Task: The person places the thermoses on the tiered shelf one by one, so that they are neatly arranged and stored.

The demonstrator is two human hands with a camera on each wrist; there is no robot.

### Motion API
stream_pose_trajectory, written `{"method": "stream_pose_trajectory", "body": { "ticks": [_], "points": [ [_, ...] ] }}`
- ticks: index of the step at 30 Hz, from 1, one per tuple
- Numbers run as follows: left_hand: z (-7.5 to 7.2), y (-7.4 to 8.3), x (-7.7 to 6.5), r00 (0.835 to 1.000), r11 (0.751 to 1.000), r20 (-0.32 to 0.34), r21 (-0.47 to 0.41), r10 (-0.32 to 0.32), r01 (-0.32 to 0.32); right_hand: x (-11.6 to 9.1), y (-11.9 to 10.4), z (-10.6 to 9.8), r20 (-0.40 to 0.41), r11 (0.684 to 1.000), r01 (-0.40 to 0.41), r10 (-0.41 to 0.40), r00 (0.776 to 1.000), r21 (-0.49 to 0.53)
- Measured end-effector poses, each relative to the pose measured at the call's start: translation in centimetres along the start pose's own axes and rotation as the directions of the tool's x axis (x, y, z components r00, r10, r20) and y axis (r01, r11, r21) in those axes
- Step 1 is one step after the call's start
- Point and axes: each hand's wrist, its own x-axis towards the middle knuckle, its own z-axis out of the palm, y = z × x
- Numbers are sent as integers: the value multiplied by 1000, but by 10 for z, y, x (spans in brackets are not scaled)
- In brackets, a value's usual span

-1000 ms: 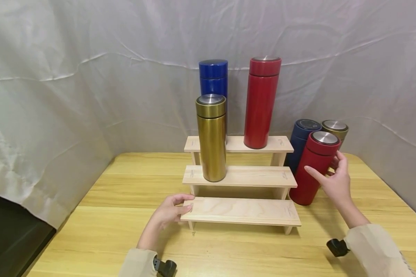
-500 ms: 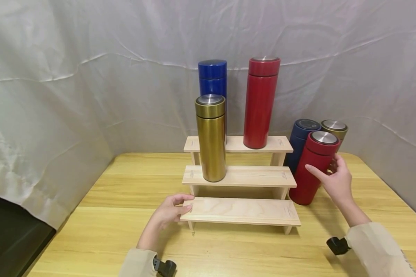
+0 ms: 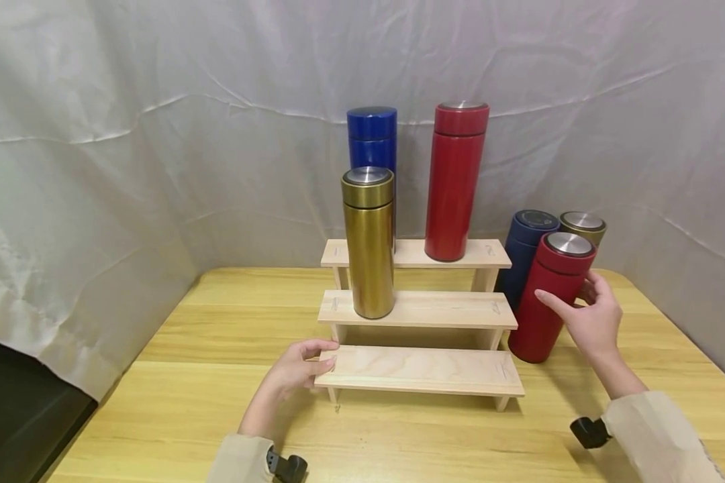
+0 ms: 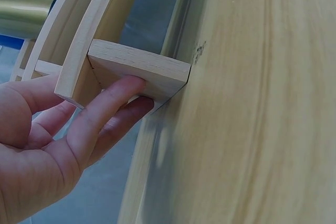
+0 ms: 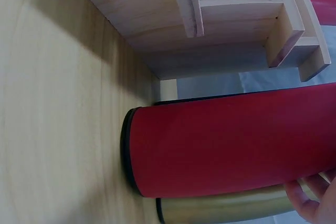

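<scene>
Tabletop [image 3: 411, 443] stretched before the wooden stand [image 3: 447, 308], whose lowest shelf [image 3: 423, 369] my left hand [image 3: 297, 365] gripped by its left edge. My right hand [image 3: 595, 323] grasped the red bottle [image 3: 544, 305] just beside the stand's right edge.

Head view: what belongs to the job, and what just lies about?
Likely job: right hand; red cylindrical flask it grips; left hand; pale wooden tiered stand; five other red, gold and blue flasks.
Likely not: grey cloth backdrop; flat black object.
</scene>
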Motion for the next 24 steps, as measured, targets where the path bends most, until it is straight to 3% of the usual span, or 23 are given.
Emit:
{"method": "stream_pose_trajectory", "body": {
  "ticks": [3, 7, 10, 24],
  "points": [
    [0, 0, 0, 1000, 1000, 1, -5, 2, -2, -4, -28, -7, -7, 997, 16, -15, 1000, 75],
    [0, 0, 0, 1000, 1000, -5, 2, 1, -1, -23, -115, -22, -7, 993, -34, 35, 999, 116],
    [0, 0, 0, 1000, 1000, -8, 7, -2, 2, -33, -161, -29, -17, 996, -51, 53, 998, 71],
    [0, 0, -1, 1000, 1000, -5, 13, -4, 4, -27, -189, -36, -54, 987, 84, -77, 996, 137]
  ]
}}
